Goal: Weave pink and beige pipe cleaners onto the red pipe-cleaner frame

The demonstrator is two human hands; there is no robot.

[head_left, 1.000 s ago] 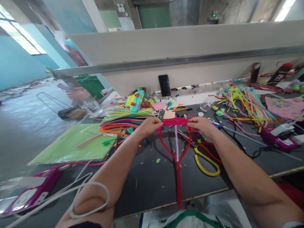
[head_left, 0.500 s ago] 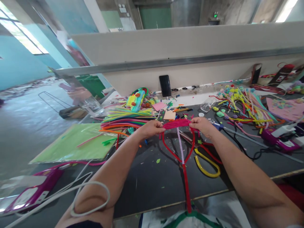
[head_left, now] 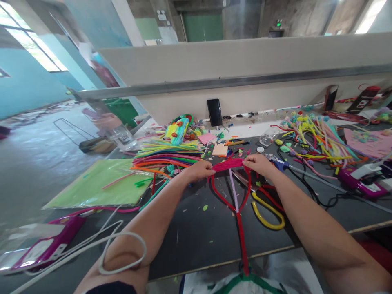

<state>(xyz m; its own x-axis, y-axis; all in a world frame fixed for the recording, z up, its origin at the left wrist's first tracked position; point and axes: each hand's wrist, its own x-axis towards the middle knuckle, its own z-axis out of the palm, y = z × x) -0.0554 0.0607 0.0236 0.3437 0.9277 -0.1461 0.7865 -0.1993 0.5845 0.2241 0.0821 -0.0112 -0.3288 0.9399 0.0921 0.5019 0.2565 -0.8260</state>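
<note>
A craft of fuzzy pipe cleaners stands in front of me: a pink-red band (head_left: pixel 229 164) across the top, a red loop (head_left: pixel 219 194) beneath it, a lilac strand (head_left: pixel 233 188) down the middle and a long red stem (head_left: pixel 241 239) reaching toward my lap. My left hand (head_left: pixel 200 170) pinches the band's left end. At the right end, my right hand (head_left: pixel 257 164) grips it between thumb and fingers. The band is stretched between both hands. Scissors with yellow and red handles (head_left: pixel 269 220) lie on the table just right of the loop, blades partly behind it.
Bundles of coloured pipe cleaners (head_left: pixel 167 153) lie at left, beside a green sheet in a plastic bag (head_left: pixel 94 183). More craft pieces (head_left: pixel 318 134) spread at right. A phone (head_left: pixel 214 112) leans on the partition. Purple power strips (head_left: pixel 49 245) and white cables (head_left: pixel 128 237) sit near my arms.
Both hands keep their hold on the band, which looks slightly flatter and tilted up at the right. The whole view has shifted a little with my head.
</note>
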